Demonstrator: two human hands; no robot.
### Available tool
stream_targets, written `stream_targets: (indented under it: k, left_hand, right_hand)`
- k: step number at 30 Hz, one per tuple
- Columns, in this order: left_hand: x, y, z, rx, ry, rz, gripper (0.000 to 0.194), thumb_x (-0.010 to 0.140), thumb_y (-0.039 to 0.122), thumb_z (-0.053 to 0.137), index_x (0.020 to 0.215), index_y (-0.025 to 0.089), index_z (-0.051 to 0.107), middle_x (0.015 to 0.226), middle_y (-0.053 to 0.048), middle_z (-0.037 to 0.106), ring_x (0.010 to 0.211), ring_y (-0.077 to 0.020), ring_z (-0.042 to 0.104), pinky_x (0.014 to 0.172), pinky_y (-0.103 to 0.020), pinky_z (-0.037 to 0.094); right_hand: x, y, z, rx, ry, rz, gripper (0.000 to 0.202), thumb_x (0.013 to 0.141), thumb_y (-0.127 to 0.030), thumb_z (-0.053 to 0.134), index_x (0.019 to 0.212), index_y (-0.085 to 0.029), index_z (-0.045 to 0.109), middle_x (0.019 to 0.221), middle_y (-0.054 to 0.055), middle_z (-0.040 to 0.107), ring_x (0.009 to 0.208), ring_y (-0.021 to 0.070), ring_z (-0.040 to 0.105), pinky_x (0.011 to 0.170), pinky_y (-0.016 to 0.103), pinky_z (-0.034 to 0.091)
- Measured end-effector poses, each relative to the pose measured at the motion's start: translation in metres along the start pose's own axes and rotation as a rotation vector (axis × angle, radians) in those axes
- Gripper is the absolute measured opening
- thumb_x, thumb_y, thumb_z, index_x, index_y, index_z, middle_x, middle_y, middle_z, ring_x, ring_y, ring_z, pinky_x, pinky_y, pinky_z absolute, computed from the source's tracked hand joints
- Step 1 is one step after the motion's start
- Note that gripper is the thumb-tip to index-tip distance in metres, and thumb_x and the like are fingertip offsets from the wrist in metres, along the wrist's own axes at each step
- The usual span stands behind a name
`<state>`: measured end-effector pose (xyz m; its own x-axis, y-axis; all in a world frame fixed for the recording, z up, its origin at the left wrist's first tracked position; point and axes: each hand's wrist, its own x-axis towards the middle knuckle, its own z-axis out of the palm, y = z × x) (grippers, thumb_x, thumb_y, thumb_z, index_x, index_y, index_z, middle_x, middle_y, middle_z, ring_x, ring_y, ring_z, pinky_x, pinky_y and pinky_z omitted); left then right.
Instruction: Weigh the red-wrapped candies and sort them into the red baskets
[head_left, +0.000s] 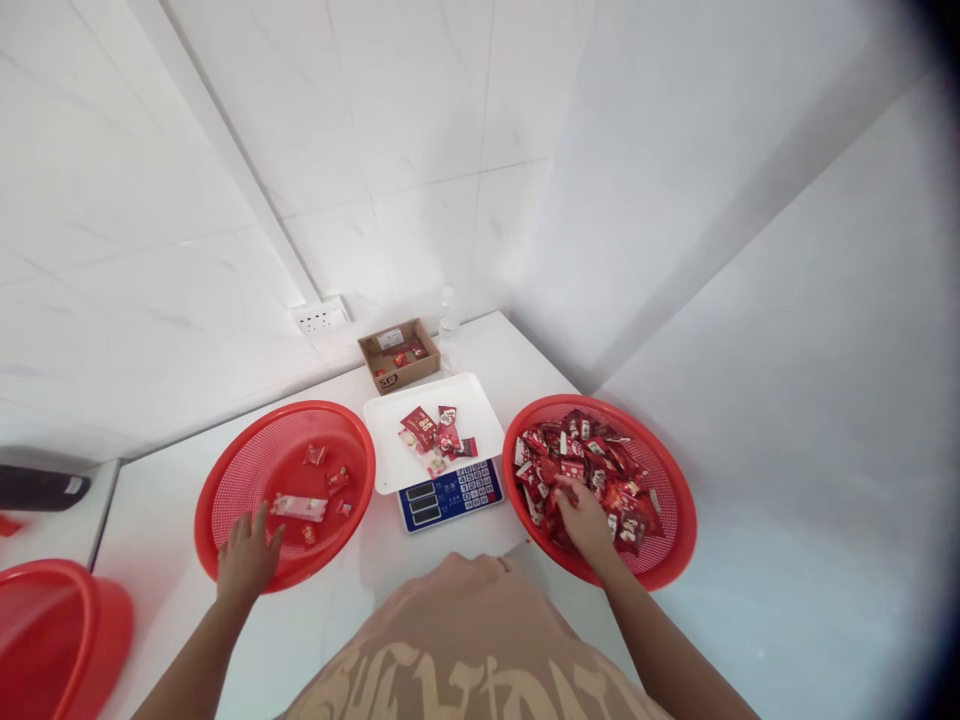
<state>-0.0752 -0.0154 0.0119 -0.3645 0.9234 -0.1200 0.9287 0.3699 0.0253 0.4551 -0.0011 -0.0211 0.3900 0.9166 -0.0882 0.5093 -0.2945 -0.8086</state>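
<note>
My left hand (247, 556) is at the near left rim of the left red basket (361, 440), its fingers spread over the inside, with nothing in them. In that basket lie a long pink-and-white packet (300, 507), just beyond my fingertips, and several small red packets (338, 480). My right hand (583, 518) reaches into the right red basket (684, 520), among many red snack packets (600, 470). Its fingers are bent together on a red packet at the left of the pile; the fingertips are partly hidden. Between the baskets, a white scale tray (386, 465) carries several red and pink packets (448, 435).
Below the tray shows the scale's blue keypad (450, 495). A cardboard box (400, 375) with red packets stands behind it, near a clear bottle (448, 312). Another red basket (82, 620) is at lower left. Walls bound the white table (161, 500) behind and right.
</note>
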Motion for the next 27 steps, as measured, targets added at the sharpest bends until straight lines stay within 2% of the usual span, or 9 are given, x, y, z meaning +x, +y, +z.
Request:
stream_targets:
  k: [5,9,12,15,17,20,22,24,27]
  left_hand:
    - [0.004,-0.037,-0.02,0.104,0.003,-0.087,0.061,0.083,0.035,0.034,0.136,0.005,0.036,0.139,-0.025,0.038,0.134,-0.0365,0.027,0.102,-0.053,0.03]
    - [0.017,-0.027,-0.029,0.08,0.004,-0.245,0.063,0.085,0.047,0.03,0.136,0.01,0.034,0.143,-0.021,0.033,0.133,-0.0378,0.027,0.102,-0.058,0.029]
    - [0.026,0.018,-0.031,-0.051,0.113,-0.065,0.067,0.085,0.052,0.029,0.138,0.012,0.027,0.148,-0.017,0.026,0.135,-0.038,0.023,0.104,-0.057,0.028]
    - [0.027,0.084,-0.028,-0.207,0.228,0.193,0.062,0.086,0.049,0.03,0.138,0.015,0.028,0.149,-0.012,0.025,0.137,-0.0352,0.02,0.107,-0.054,0.023]
    - [0.022,0.132,-0.024,-0.284,0.215,0.385,0.061,0.086,0.048,0.032,0.136,0.012,0.032,0.148,-0.015,0.026,0.138,-0.0329,0.017,0.11,-0.051,0.021]
    - [0.004,0.192,-0.016,-0.38,0.117,0.556,0.059,0.087,0.045,0.035,0.136,0.012,0.034,0.147,-0.018,0.029,0.139,-0.0306,0.016,0.11,-0.051,0.02]
    - [-0.011,0.22,-0.01,-0.45,0.067,0.622,0.057,0.087,0.044,0.037,0.136,0.014,0.034,0.146,-0.017,0.03,0.139,-0.0292,0.017,0.109,-0.05,0.022]
    - [-0.026,0.234,-0.002,-0.51,0.031,0.67,0.056,0.088,0.044,0.037,0.137,0.016,0.034,0.146,-0.016,0.032,0.139,-0.028,0.019,0.109,-0.05,0.024]
    - [-0.04,0.235,0.008,-0.544,-0.022,0.722,0.056,0.088,0.044,0.037,0.137,0.018,0.033,0.144,-0.015,0.034,0.138,-0.0283,0.021,0.108,-0.052,0.025]
  right_hand:
    - [-0.002,0.009,-0.009,-0.063,0.018,-0.019,0.037,0.078,-0.037,0.041,0.102,-0.018,0.062,0.108,0.01,0.065,0.1,0.0229,0.059,0.093,0.042,0.043]
    - [-0.003,0.008,-0.017,-0.201,-0.005,-0.099,0.039,0.081,-0.033,0.038,0.108,-0.015,0.06,0.112,0.013,0.062,0.107,0.0226,0.055,0.097,0.041,0.04]
    - [-0.006,0.002,-0.017,-0.412,-0.174,-0.113,0.045,0.079,-0.034,0.05,0.12,-0.018,0.054,0.126,0.013,0.053,0.12,0.0266,0.045,0.101,0.045,0.034]
    - [-0.009,-0.007,-0.012,-0.616,-0.321,-0.053,0.065,0.072,-0.037,0.063,0.133,-0.028,0.043,0.143,0.012,0.035,0.132,0.0338,0.029,0.102,0.057,0.022]
    - [-0.008,-0.012,-0.009,-0.698,-0.33,-0.056,0.064,0.073,-0.03,0.062,0.134,-0.031,0.04,0.145,0.011,0.033,0.132,0.0349,0.027,0.101,0.059,0.021]
    - [0.0,-0.014,-0.012,-0.706,-0.253,-0.088,0.047,0.077,-0.014,0.049,0.122,-0.026,0.053,0.127,0.011,0.051,0.121,0.0303,0.042,0.096,0.048,0.031]
    - [0.008,-0.01,-0.02,-0.611,-0.185,-0.086,0.041,0.075,-0.008,0.043,0.109,-0.022,0.06,0.112,0.01,0.059,0.109,0.0251,0.051,0.091,0.038,0.037]
    - [0.017,-0.002,-0.03,-0.46,-0.07,-0.042,0.036,0.074,-0.01,0.042,0.103,-0.02,0.062,0.106,0.009,0.061,0.102,0.022,0.054,0.088,0.034,0.04]
    - [0.03,0.009,-0.051,-0.221,0.153,0.06,0.032,0.077,-0.023,0.044,0.105,-0.019,0.059,0.105,0.008,0.063,0.098,0.0219,0.057,0.086,0.036,0.043]
